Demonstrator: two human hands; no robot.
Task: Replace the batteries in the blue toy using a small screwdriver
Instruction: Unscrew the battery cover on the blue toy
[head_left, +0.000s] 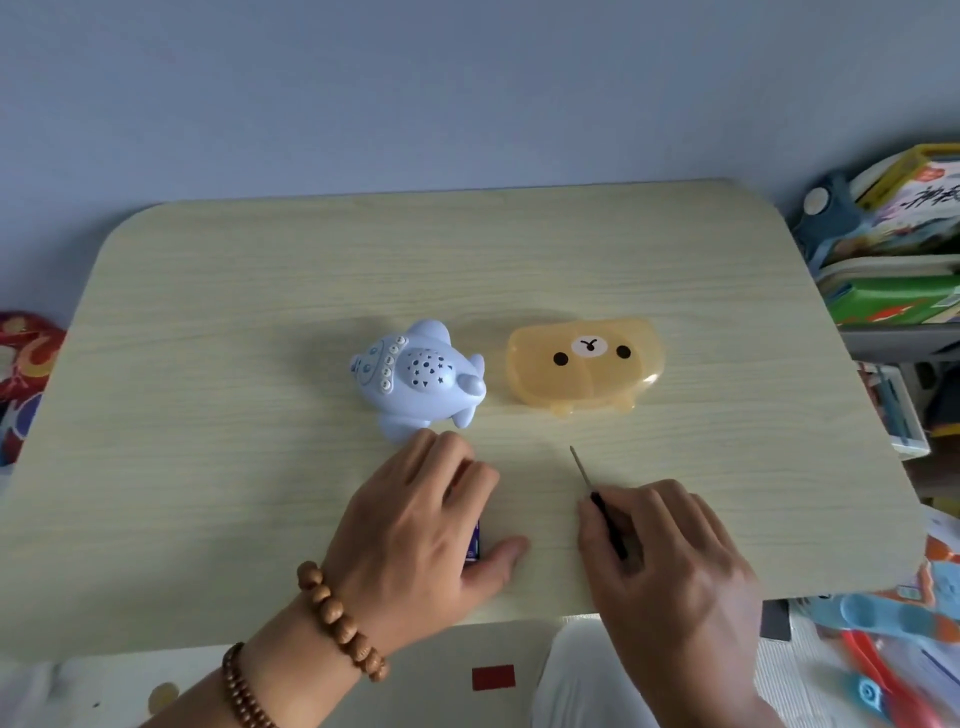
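The blue toy (418, 375), shaped like a small plane with buttons and a star-patterned dome, sits upright at the middle of the pale wooden table (260, 322). My left hand (421, 535) lies just in front of it, fingers curled over a dark blue pack (474, 543) that is mostly hidden; it looks like a battery pack. My right hand (670, 561) rests on the table to the right and holds the small screwdriver (597, 501) by its black handle, with the thin metal tip pointing away toward the far left.
An orange translucent bear-face box (584, 366), lid shut, stands right of the toy. Books and boxes (893, 249) are stacked past the table's right edge. Colourful toys (883, 649) lie at the lower right, and a red patterned thing (21, 374) at the left.
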